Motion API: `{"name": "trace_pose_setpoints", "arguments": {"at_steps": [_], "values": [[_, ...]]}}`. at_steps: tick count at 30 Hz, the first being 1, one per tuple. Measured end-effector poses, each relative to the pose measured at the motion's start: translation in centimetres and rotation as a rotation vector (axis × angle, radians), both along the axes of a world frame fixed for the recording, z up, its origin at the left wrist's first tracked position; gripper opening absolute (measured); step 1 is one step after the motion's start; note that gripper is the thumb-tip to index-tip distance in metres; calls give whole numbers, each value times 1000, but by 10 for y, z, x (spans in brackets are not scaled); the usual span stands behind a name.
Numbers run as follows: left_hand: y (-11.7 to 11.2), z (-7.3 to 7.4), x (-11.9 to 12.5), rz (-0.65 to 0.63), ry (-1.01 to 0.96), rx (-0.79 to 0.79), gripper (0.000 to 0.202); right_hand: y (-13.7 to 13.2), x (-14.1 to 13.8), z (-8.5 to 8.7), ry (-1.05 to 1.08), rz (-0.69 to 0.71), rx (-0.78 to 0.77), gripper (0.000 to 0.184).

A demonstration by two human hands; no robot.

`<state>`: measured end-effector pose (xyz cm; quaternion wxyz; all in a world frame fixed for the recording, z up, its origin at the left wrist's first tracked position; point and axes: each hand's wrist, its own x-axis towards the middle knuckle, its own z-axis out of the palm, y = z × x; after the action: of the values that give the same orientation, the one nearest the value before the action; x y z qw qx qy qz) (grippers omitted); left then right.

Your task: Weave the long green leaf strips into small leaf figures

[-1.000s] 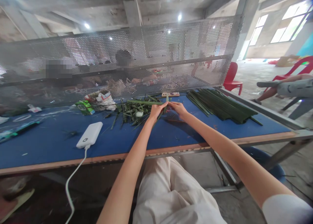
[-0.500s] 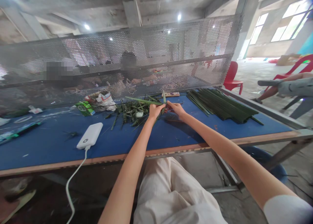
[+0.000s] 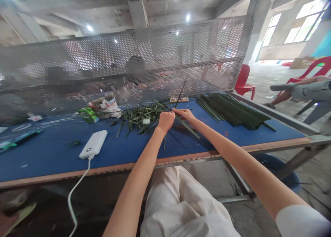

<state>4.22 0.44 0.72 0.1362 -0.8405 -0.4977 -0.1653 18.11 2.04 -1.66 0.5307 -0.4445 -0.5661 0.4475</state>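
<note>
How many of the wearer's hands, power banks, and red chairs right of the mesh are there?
Hands: 2 (left hand, right hand)
Power banks: 1 (white power bank)
Red chairs: 2 (red chair by the mesh, red chair farther right)
Total: 5

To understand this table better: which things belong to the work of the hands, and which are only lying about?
Work: left hand, right hand, long green leaf, leaf pile, stack of green strips.
Lying about: white power bank, green carton, crumpled bag.
</note>
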Motion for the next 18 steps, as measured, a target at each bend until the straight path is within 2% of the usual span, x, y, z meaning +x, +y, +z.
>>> {"name": "trace_pose_setpoints", "arguments": {"at_steps": [5, 7, 9, 11, 14, 16, 18], "values": [[-5, -5, 8, -39, -106, 4, 31, 7, 8, -3, 35, -22, -58, 38], [-4, -6, 6, -39, -276, -8, 23, 10, 11, -4, 62, -29, -76, 28], [-1, -6, 2, -50, -570, -75, 16, 12, 12, -3, 88, -45, -85, 20], [5, -6, -2, -79, -926, -283, 16, 12, 12, -1, 119, -57, -112, 16], [15, -7, -9, -163, -1268, -777, 28, 9, 9, 1, 163, -17, -170, 14], [20, -8, -11, -239, -1367, -912, 26, 8, 7, 0, 161, 31, -166, 15], [25, -10, -12, -265, -1424, -942, 21, 7, 6, -1, 130, 59, -117, 20]]}}
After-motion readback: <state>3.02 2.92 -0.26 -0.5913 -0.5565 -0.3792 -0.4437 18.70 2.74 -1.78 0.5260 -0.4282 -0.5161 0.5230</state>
